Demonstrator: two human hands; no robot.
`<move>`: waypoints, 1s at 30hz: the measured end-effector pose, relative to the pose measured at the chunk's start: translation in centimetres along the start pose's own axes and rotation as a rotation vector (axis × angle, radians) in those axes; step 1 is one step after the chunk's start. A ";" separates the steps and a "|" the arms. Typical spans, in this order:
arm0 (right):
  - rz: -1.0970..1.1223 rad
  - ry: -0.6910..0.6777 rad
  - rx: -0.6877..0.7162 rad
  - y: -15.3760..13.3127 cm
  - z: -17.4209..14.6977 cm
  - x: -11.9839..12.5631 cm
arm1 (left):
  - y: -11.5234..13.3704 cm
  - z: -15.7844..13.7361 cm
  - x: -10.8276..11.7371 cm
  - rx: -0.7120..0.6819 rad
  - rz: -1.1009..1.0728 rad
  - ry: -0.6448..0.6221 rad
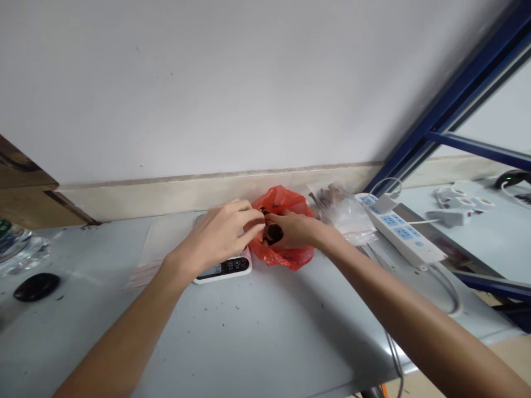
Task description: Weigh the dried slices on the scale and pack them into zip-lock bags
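Note:
A red plastic bag [296, 255] stands open on the table, with dark brown contents [272, 233] showing in its mouth. My left hand [226, 229] reaches over a white digital scale [244, 271] and is closed on the bag's left rim. Inside the bag's mouth is my right hand [292, 228]; its fingertips are hidden among the contents, so I cannot tell what they hold. The scale's display reads zero, and my left hand covers much of its top.
Right of the bag lies a clear zip bag [348, 218] with brown pieces inside. Beyond it are a white power strip [400, 229] and cables. Flat clear bags [155, 249] lie left of the scale, near a black oval object [37, 287]. A blue metal frame [440, 121] rises at right.

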State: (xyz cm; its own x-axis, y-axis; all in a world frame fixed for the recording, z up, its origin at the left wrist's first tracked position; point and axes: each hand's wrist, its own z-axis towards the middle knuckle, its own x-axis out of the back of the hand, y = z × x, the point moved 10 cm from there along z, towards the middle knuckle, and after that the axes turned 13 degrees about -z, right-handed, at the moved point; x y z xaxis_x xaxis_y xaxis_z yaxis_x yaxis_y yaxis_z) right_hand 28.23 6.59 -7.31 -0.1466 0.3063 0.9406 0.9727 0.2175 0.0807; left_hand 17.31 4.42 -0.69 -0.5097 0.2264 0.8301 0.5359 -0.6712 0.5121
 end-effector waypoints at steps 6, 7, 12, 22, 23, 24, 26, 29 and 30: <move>-0.007 0.021 0.005 -0.7 0.6 0.2 | 0.0 0.0 0.4 -0.009 0.019 0.013; -0.005 0.029 -0.001 -0.6 0.6 0.1 | 0.0 0.0 0.4 -0.010 0.023 0.012; 0.055 0.076 -0.001 0.1 1.1 -0.4 | 0.0 -0.1 0.7 -0.014 0.025 0.008; 0.180 0.100 0.078 1.3 0.7 -0.3 | -1.3 -0.6 1.5 0.039 -0.009 -0.004; 0.194 0.092 0.083 1.5 0.4 0.2 | -1.4 -0.7 1.8 0.036 -0.010 0.003; 0.208 0.082 0.078 1.8 0.1 0.7 | -1.5 -0.8 2.1 0.035 -0.013 0.013; 0.234 0.070 0.051 2.5 -0.4 1.6 | -1.9 -1.0 2.7 0.040 -0.022 0.033; 0.245 0.061 0.006 3.5 -0.8 2.6 | -2.4 -1.3 3.4 0.048 -0.033 0.045; 0.249 0.056 -0.002 3.7 -0.9 2.7 | -2.5 -1.4 3.5 0.048 -0.034 0.048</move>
State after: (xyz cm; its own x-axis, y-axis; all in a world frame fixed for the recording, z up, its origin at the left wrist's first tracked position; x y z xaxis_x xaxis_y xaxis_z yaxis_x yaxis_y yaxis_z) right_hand 31.57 7.40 -4.19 0.1072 0.2986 0.9483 0.9781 0.1396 -0.1545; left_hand 13.23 5.98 0.64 -0.5590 0.2134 0.8012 0.5490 -0.6289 0.5505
